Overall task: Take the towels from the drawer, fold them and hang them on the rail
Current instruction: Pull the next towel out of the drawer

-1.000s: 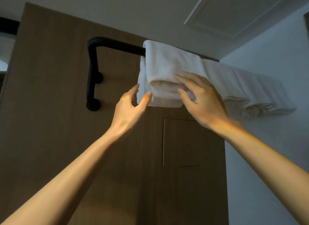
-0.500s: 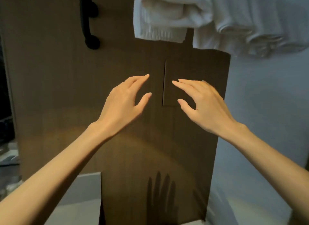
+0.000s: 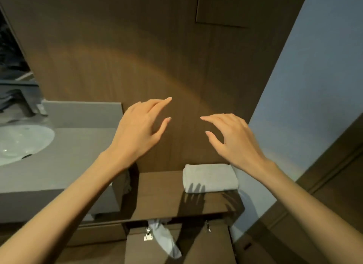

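A folded white towel (image 3: 209, 177) lies at the back right of a dark wooden shelf top (image 3: 157, 193). Below the shelf's front edge a loose white cloth (image 3: 164, 236) hangs out of the opened compartment. My left hand (image 3: 139, 132) hovers in mid-air above the shelf with fingers stretched out and holds nothing. My right hand (image 3: 233, 140) hovers beside it, above the folded towel, fingers relaxed and spread, also holding nothing. The rail and the hung towels are out of view above.
A grey counter (image 3: 59, 165) with a white sink (image 3: 21, 142) sits to the left. A brown wood panel (image 3: 137, 57) rises behind the shelf, a pale wall (image 3: 306, 87) stands to the right, and a dark door frame (image 3: 334, 175) at far right.
The view has dropped from the rail and hung towels down to the shelf. Both hands let go of the hung towel and came down with it, staying open.
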The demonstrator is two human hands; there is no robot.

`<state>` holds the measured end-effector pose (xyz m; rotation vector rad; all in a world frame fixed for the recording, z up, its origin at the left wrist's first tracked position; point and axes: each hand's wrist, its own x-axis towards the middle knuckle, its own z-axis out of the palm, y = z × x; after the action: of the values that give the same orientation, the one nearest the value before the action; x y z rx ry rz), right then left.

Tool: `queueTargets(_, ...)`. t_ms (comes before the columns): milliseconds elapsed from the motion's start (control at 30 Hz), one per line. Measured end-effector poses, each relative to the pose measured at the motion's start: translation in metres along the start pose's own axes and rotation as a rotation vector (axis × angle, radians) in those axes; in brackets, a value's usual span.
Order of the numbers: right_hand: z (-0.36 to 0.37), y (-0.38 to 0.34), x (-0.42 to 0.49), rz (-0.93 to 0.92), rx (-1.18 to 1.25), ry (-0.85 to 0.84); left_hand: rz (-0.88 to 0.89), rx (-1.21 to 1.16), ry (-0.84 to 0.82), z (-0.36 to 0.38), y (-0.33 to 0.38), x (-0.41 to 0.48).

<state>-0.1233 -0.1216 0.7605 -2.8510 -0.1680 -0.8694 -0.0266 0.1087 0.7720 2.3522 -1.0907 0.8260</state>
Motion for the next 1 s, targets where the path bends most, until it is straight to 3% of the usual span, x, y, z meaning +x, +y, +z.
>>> queueTargets(367,0.163,-0.002,-0.144,0.241,0.168,-0.453,-0.221,-0.129,-0.343,0.145,-0.014,-0.164)
queueTargets(667,0.406,0.014,-0.282,0.370,0.198,-0.780,-0.357,-0.087,-0.527,0.344,-0.075,-0.331)
queueTargets(867,0.583,0.035,-0.372,0.420,0.234,-0.832,-0.354,0.028,-0.587,0.469,-0.126,-0.420)
queueTargets(1000,0.689,0.049,-0.408,0.467,0.278,-0.788,-0.339,0.078,-0.543,0.533,-0.151,-0.463)
